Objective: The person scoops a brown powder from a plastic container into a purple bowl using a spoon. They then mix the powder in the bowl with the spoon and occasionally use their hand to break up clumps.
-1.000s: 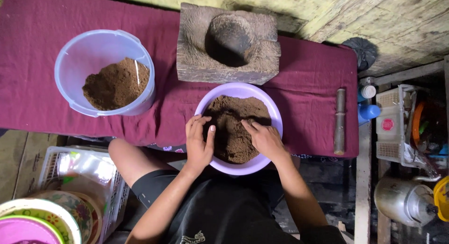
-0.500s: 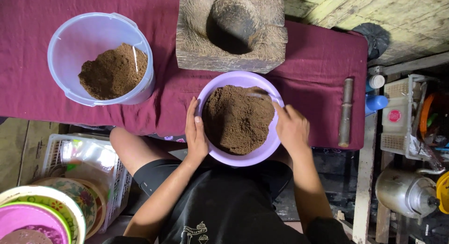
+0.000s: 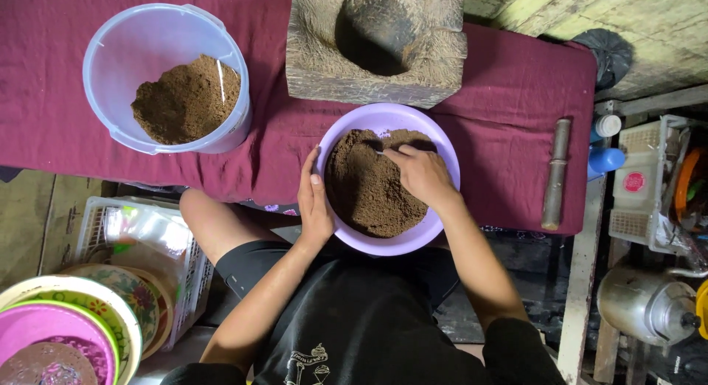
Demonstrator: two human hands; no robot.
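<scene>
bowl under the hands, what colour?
Light purple bowl, filled with brown powder; head view shows it.

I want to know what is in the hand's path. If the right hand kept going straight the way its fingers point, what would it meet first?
The right hand points up and left across the brown powder, so it would probably plough through that first, then reach the far rim of the purple bowl. The wooden mortar lies beyond.

Single head-worn view, looking straight down (near overhead), close above the maroon-covered bench [image 3: 501,97] and lap
</scene>
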